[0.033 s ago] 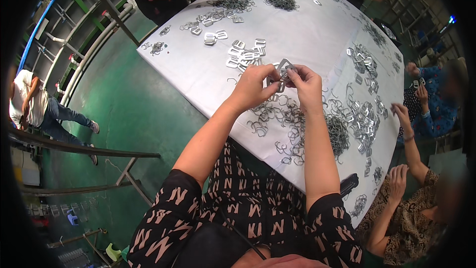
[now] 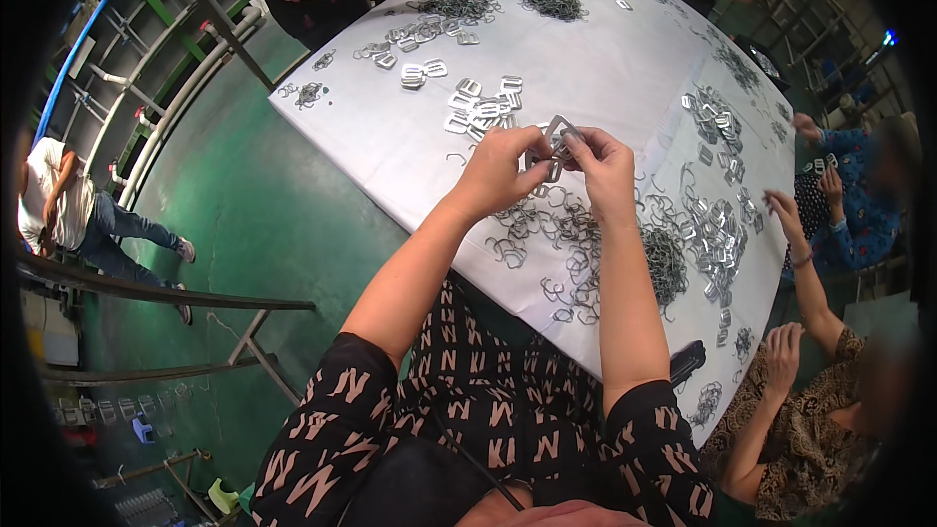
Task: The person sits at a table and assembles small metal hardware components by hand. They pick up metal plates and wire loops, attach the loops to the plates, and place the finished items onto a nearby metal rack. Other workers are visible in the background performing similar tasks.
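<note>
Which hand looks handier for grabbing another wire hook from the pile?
Probably the right hand: the wire hooks lie mostly just under it, while the left hand grips the buckle.

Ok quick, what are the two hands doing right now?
Left hand: closed, pinching the metal buckle.
Right hand: closed, pinching the same buckle from the other side.
</note>
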Tool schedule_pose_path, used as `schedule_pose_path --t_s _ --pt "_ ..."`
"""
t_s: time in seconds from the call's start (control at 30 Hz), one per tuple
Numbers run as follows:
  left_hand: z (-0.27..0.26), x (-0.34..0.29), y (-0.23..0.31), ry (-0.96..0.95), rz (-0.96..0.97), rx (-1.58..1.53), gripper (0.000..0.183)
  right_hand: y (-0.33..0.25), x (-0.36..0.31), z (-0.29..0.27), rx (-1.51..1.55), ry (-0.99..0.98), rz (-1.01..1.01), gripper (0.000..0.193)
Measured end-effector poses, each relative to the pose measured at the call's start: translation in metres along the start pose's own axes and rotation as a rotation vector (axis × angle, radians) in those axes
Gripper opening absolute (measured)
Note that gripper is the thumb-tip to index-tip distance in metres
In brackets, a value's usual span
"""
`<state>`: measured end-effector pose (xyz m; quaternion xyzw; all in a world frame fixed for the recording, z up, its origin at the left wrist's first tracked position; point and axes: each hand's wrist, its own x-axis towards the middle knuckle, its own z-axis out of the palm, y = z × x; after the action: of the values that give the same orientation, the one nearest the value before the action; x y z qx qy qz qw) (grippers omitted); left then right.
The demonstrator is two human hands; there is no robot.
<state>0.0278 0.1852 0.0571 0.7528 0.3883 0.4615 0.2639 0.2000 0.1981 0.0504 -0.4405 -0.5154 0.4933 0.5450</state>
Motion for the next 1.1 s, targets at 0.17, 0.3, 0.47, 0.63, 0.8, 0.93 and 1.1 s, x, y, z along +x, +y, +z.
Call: schedule_pose_path --t_s 0.17,0.3,0.47,0.63,0.8,0.93,1.1 --pt "0.003 0.005 0.004 -0.066 0.002 0.084 0.012 -0.005 -0.005 -0.004 -0.052 0.032 -0.043 0.020" --pt "0.004 0.011 -0.001 -0.126 -0.105 -0.028 0.014 -0.008 -0.005 -0.003 -0.102 0.053 -0.091 0.019" --pt "0.003 0.016 -0.030 -0.043 -0.092 -0.035 0.017 -0.016 -0.002 -0.011 -0.093 0.170 -0.160 0.017" --pt "0.026 -0.014 -0.075 -0.285 -0.074 0.656 0.010 -0.025 -0.003 -0.014 -0.140 0.317 -0.247 0.014" --pt "0.058 -0.014 -0.053 -0.429 0.004 0.928 0.011 -0.024 -0.004 -0.018 -0.158 0.334 -0.274 0.015" --pt "0.057 -0.005 -0.052 -0.421 -0.052 0.882 0.009 -0.028 -0.008 -0.019 -0.177 0.306 -0.226 0.015" --pt "0.018 0.008 -0.054 -0.360 -0.492 0.464 0.013 -0.030 -0.009 -0.024 -0.215 0.203 -0.160 0.015"
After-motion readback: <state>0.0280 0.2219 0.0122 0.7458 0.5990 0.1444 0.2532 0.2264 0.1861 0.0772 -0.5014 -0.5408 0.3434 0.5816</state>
